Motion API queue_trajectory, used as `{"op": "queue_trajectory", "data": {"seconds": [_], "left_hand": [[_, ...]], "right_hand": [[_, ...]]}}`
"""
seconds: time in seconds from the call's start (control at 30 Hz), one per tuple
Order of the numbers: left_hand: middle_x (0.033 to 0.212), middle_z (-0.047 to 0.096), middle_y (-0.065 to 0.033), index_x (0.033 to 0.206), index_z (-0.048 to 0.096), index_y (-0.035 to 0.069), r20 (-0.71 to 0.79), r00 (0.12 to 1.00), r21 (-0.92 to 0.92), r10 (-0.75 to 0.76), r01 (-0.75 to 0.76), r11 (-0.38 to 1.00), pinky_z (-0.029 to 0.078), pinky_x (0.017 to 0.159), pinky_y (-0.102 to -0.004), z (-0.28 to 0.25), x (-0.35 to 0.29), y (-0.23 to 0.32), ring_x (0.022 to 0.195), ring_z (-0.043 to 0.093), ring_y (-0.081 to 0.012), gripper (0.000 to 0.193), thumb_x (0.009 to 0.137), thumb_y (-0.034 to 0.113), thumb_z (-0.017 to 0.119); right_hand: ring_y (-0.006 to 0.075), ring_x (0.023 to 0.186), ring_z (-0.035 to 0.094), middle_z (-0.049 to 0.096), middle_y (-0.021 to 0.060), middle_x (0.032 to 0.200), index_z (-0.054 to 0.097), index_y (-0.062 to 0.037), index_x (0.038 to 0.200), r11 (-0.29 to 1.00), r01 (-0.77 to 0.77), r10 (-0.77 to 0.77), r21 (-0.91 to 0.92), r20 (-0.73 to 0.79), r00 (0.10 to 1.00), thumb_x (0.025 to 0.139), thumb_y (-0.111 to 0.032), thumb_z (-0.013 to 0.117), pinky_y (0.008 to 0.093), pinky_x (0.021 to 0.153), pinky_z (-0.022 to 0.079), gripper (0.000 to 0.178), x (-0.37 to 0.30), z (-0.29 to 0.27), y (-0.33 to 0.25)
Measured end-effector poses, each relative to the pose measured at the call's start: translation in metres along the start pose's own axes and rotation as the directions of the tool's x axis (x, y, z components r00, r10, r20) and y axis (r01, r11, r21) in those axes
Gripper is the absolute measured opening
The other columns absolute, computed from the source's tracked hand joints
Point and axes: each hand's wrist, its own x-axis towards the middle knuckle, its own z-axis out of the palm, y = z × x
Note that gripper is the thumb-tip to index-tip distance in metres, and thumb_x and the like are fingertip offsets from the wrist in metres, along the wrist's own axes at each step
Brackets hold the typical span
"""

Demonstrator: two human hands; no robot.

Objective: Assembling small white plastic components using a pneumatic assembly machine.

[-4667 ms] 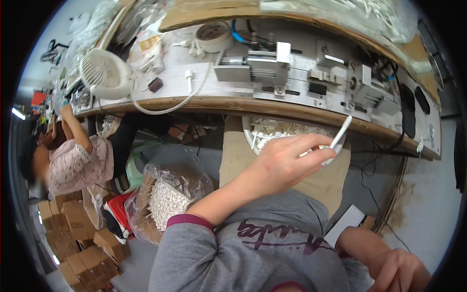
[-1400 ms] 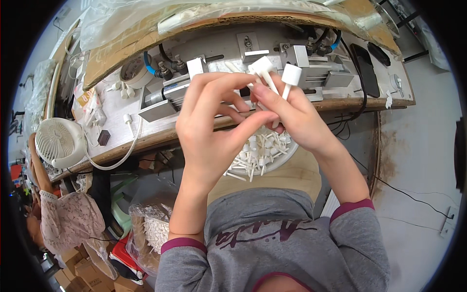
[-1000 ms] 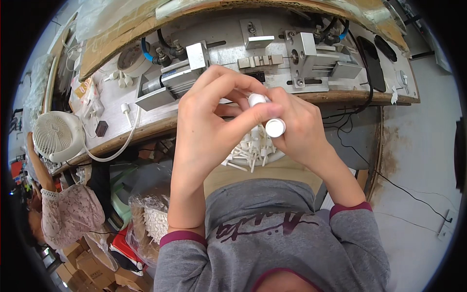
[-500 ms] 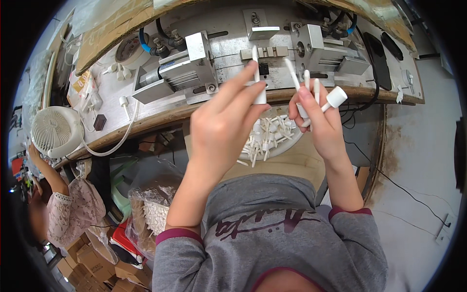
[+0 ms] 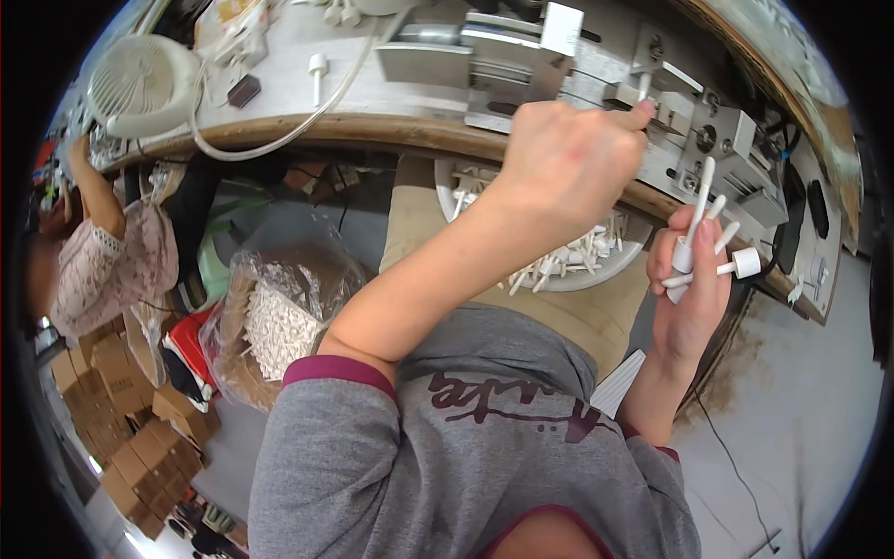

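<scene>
The left hand [image 5: 573, 158] is raised to the metal machine [image 5: 559, 56] on the counter [image 5: 279, 93], its fingers clenched in a pinching grip on a small white plastic piece [image 5: 643, 88] that it holds upright against the fixture; only the top of the piece shows above the fingertips. The right hand [image 5: 689, 289] hangs lower and to the right, just off the counter's front edge, its grip closed around a small bundle of white stemmed pieces [image 5: 708, 242]: long thin stems fan upward, and one with a round cap sticks out sideways to the right. Between and below the two hands, a round white tray [image 5: 596, 275] heaped with more of the same white parts sits on the person's lap, partly hidden by the left forearm. At the person's left knee stands a clear plastic bag [image 5: 279, 317] full of white parts. A small white fan [image 5: 140, 79] stands at the far left of the counter, and another person [image 5: 102, 252] in a pink patterned top works beside it.
</scene>
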Motion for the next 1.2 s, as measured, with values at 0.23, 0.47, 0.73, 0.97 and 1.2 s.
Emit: {"op": "queue_trajectory", "data": {"seconds": [0.23, 0.47, 0.73, 0.97, 1.2], "left_hand": [[0.109, 0.072, -0.0012, 0.097, 0.071, 0.01, -0.062, 0.992, -0.168, 0.113, -0.122, 0.978, 0.055, 0.064, -0.0333, -0.006, -0.012, 0.009, 0.078, 0.071, -0.0201, 0.031, 0.071, 0.022, 0.08], [0.087, 0.062, -0.0031, 0.097, 0.064, 0.008, -0.195, 0.97, -0.396, 0.143, -0.211, 0.894, 0.053, 0.06, -0.0348, -0.005, -0.03, 0.037, 0.075, 0.066, -0.0225, 0.032, 0.071, 0.017, 0.079], [0.097, 0.062, -0.0062, 0.096, 0.069, 0.006, -0.273, 0.962, -0.316, 0.027, -0.117, 0.941, 0.054, 0.061, -0.0332, -0.017, -0.044, 0.033, 0.074, 0.066, -0.0214, 0.02, 0.076, 0.01, 0.074], [0.115, 0.072, -0.0139, 0.08, 0.07, 0.003, -0.184, 0.974, 0.123, 0.134, -0.112, 0.986, 0.054, 0.059, -0.03, 0.01, -0.021, 0.014, 0.07, 0.07, -0.0189, 0.015, 0.069, 0.013, 0.066], [0.113, 0.072, -0.012, 0.085, 0.071, 0.0, -0.044, 0.992, 0.118, 0.122, -0.116, 0.986, 0.055, 0.062, -0.0331, 0.004, -0.005, 0.015, 0.073, 0.071, -0.0221, 0.016, 0.075, 0.01, 0.064]], "right_hand": [[0.0056, 0.053, 0.043, 0.053, 0.0003, 0.067, 0.057, -0.0065, 0.102, 0.992, 0.062, -0.086, -0.109, -0.225, 0.971, 0.106, -0.033, 0.048, 0.0207, 0.048, 0.03, 0.028, 0.006, 0.005, 0.011], [0.0074, 0.051, 0.05, 0.057, 0.0004, 0.069, 0.059, -0.0047, 0.101, 0.994, 0.039, -0.051, -0.104, -0.113, 0.992, 0.107, -0.028, 0.045, 0.0229, 0.046, 0.034, 0.028, -0.006, 0.012, 0.008], [0.0124, 0.056, 0.053, 0.059, 0.0094, 0.071, 0.053, -0.0028, 0.094, 0.998, 0.06, -0.06, -0.002, 0.02, 0.998, 0.109, -0.03, 0.039, 0.025, 0.049, 0.038, 0.034, -0.005, -0.002, 0.007], [0.0227, 0.067, 0.063, 0.067, 0.022, 0.088, 0.055, 0.0013, 0.091, 0.992, 0.081, -0.086, -0.094, -0.059, 0.994, 0.11, -0.031, 0.032, 0.0315, 0.061, 0.05, 0.044, -0.011, 0.013, 0.004], [0.0144, 0.071, 0.053, 0.057, 0.0077, 0.087, 0.061, 0.0005, 0.085, 0.966, 0.171, -0.188, -0.194, -0.07, 0.98, 0.109, -0.033, 0.034, 0.0267, 0.065, 0.042, 0.05, -0.004, -0.004, 0.007]]}}
